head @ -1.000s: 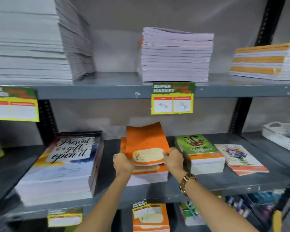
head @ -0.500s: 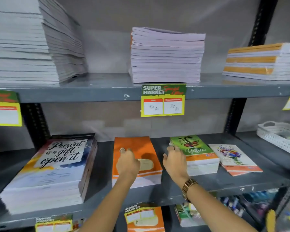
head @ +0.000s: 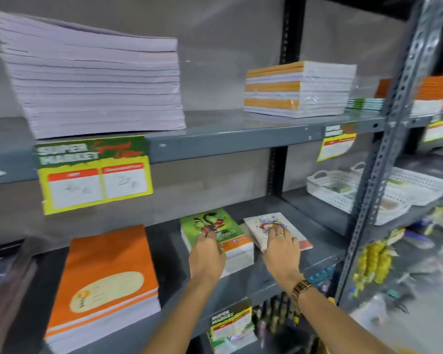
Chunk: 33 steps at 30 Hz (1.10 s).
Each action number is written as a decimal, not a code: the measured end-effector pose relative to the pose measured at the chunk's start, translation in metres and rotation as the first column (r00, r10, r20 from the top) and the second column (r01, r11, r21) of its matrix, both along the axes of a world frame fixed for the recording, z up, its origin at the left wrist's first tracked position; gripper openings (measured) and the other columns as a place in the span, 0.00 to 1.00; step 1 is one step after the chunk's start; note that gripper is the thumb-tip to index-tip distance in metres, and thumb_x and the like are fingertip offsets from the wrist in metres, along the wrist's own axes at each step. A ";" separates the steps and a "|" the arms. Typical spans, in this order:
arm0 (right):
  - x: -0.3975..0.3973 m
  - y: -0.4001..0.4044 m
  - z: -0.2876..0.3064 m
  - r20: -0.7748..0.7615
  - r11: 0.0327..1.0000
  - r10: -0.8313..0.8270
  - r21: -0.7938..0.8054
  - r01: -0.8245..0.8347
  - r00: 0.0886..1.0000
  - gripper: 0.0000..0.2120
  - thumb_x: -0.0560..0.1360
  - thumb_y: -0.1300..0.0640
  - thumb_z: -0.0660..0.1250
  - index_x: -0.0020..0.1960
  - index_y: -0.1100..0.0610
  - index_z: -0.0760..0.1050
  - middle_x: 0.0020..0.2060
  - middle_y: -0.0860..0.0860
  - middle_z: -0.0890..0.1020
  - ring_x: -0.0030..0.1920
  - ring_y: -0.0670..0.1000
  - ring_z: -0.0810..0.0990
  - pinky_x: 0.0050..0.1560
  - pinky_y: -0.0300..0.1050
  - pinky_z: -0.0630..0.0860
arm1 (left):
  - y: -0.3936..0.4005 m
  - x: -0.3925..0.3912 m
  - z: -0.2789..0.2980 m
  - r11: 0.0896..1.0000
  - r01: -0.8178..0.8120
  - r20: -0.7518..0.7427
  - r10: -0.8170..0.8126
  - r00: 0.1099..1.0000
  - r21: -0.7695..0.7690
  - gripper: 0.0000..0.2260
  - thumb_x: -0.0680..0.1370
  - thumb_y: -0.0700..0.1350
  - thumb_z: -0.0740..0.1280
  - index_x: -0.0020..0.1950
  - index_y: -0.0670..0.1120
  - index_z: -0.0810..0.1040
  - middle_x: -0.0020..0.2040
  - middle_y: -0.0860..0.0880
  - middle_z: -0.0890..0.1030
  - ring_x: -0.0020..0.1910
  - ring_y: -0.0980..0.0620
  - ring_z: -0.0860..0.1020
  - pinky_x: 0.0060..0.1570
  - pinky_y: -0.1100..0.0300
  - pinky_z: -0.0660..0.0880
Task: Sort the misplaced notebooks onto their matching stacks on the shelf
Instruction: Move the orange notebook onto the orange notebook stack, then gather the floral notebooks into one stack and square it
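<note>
- Fingers (head: 279, 232) of the right hand (head: 281, 249) lie spread and flat on the white floral notebook (head: 264, 227), which sits low on the middle shelf (head: 315, 226); whether the thumb hooks its edge cannot be told.
- Left hand (head: 207, 254) rests on the green notebook stack (head: 215, 221) just beside it, fingers loosely curled on the cover, clamped on nothing.
- Both hands have left the orange notebook stack (head: 105, 277), where they were half a second ago; it now lies squared and untouched to the left.
- That suggests the orange stack is finished and the green and floral piles are next.
- Farther out: lilac stacks above, a white basket (head: 343, 185) to the right.
</note>
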State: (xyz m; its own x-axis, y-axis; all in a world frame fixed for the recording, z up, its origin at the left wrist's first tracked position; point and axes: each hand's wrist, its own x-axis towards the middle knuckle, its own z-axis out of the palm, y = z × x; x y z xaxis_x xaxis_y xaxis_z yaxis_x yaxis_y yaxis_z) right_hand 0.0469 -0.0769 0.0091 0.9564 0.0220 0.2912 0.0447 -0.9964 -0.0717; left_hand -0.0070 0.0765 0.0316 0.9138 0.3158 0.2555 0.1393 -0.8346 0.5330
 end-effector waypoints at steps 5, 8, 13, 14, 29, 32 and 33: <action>0.030 -0.051 -0.017 -0.075 0.988 -0.106 0.101 0.113 0.992 0.19 0.77 0.57 0.58 0.67 0.59 0.65 0.65 0.55 0.72 0.66 0.56 0.70 0.64 0.49 0.69 | -0.049 0.037 -0.010 0.993 0.097 0.015 -0.098 0.995 0.068 0.16 0.76 0.38 0.58 0.64 0.41 0.71 0.59 0.39 0.76 0.59 0.41 0.75 0.57 0.52 0.73; 0.046 -0.071 -0.025 -0.161 0.966 -0.149 0.189 0.179 0.976 0.17 0.78 0.56 0.57 0.65 0.60 0.67 0.64 0.56 0.73 0.65 0.57 0.70 0.62 0.49 0.70 | -0.070 0.054 -0.019 0.970 0.150 0.001 -0.153 0.988 0.190 0.13 0.74 0.38 0.64 0.58 0.39 0.75 0.53 0.38 0.80 0.53 0.40 0.78 0.51 0.52 0.76; 0.072 -0.092 -0.038 -0.308 0.904 -0.202 0.306 0.298 0.930 0.21 0.78 0.51 0.57 0.65 0.64 0.67 0.64 0.59 0.73 0.67 0.58 0.68 0.63 0.51 0.70 | -0.097 0.082 -0.055 0.879 0.252 -0.013 -0.270 0.963 0.405 0.23 0.49 0.39 0.78 0.43 0.40 0.84 0.37 0.44 0.85 0.37 0.48 0.83 0.40 0.58 0.82; 0.076 -0.094 -0.040 -0.327 0.900 -0.207 0.305 0.311 0.922 0.23 0.78 0.49 0.57 0.65 0.64 0.68 0.64 0.59 0.73 0.67 0.59 0.68 0.64 0.51 0.70 | -0.101 0.085 -0.064 0.856 0.272 -0.016 -0.296 0.955 0.440 0.24 0.48 0.40 0.78 0.43 0.40 0.84 0.38 0.44 0.86 0.39 0.48 0.84 0.45 0.56 0.82; 0.107 -0.102 -0.035 -0.509 0.681 -0.149 0.568 0.461 0.848 0.29 0.67 0.49 0.73 0.60 0.66 0.69 0.56 0.58 0.80 0.57 0.57 0.79 0.58 0.48 0.77 | -0.124 0.071 -0.119 0.899 0.344 -0.243 -0.282 0.928 0.271 0.37 0.76 0.65 0.38 0.63 0.41 0.73 0.61 0.47 0.80 0.57 0.50 0.80 0.52 0.56 0.78; 0.101 -0.099 -0.027 -0.467 0.682 -0.169 0.580 0.445 0.868 0.20 0.71 0.54 0.70 0.57 0.66 0.74 0.55 0.61 0.81 0.57 0.60 0.80 0.55 0.47 0.76 | -0.115 0.065 -0.119 0.889 0.356 -0.232 -0.296 0.927 0.288 0.36 0.76 0.65 0.38 0.64 0.42 0.71 0.61 0.48 0.80 0.57 0.52 0.80 0.50 0.56 0.79; 0.097 -0.099 -0.023 -0.430 0.675 -0.197 0.592 0.440 0.881 0.16 0.73 0.57 0.67 0.55 0.67 0.76 0.54 0.62 0.82 0.56 0.61 0.80 0.54 0.48 0.77 | -0.112 0.062 -0.119 0.883 0.368 -0.235 -0.307 0.922 0.292 0.36 0.76 0.65 0.38 0.65 0.42 0.70 0.61 0.48 0.80 0.57 0.53 0.80 0.50 0.57 0.79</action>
